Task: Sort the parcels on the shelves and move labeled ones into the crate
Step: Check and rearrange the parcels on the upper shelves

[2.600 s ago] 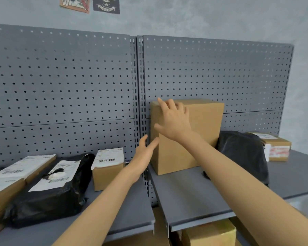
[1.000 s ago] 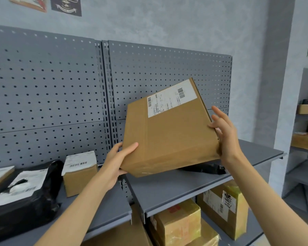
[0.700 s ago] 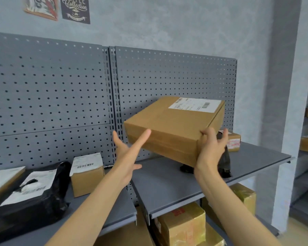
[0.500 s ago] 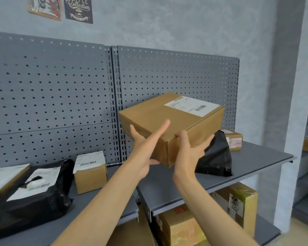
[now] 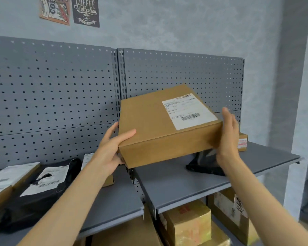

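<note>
The person holds a brown cardboard box (image 5: pixel 160 128) clear of the right-hand shelf (image 5: pixel 194 181), above its front left corner, tilted so the white shipping label (image 5: pixel 189 112) on its top face looks up toward the camera, probably so it can be read and the parcel judged as labeled. The left hand (image 5: pixel 112 148) clamps the box's near left corner, thumb laid over the top edge and fingers (image 5: pixel 112 128) curled behind the left side. The right hand (image 5: pixel 227 135) is flat against the right end with fingers straight and spread, pressing inward rather than wrapping, so the box is squeezed between the two palms. A black poly bag (image 5: pixel 206 164) lies on the shelf beneath the box's right end, and a small labeled carton (image 5: pixel 242 142) sits toward the shelf's back right. No crate is in view. Compared with half a second earlier, the box has swung round so its long side faces the person, and the hands have parted from the near corner to opposite ends.
</note>
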Tool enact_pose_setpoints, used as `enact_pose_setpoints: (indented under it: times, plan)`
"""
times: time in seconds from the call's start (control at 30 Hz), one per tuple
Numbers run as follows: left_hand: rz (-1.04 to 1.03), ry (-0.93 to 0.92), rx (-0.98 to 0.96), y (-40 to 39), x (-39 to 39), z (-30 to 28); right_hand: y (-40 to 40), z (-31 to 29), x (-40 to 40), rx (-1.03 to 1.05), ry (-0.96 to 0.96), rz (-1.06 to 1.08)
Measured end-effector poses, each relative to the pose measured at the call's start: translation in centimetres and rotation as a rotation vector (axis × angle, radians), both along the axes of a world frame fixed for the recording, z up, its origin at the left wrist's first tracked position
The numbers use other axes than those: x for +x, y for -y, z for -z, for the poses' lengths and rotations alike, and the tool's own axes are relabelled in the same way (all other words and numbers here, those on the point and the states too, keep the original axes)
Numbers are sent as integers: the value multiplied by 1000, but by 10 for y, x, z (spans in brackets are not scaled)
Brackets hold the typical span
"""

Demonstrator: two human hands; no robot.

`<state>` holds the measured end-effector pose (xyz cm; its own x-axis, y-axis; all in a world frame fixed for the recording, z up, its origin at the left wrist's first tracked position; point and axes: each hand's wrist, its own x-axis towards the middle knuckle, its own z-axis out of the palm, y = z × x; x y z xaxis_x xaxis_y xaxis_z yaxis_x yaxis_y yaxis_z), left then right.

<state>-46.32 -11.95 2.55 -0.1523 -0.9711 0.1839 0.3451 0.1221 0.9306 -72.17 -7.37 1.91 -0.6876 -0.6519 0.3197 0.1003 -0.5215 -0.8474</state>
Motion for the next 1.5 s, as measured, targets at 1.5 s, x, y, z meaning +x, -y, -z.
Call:
enact_pose_setpoints:
  times: [1.5]
  plan:
    - [-67,607,-327,2,-93,33,52,58,-70,315,-251,-132]
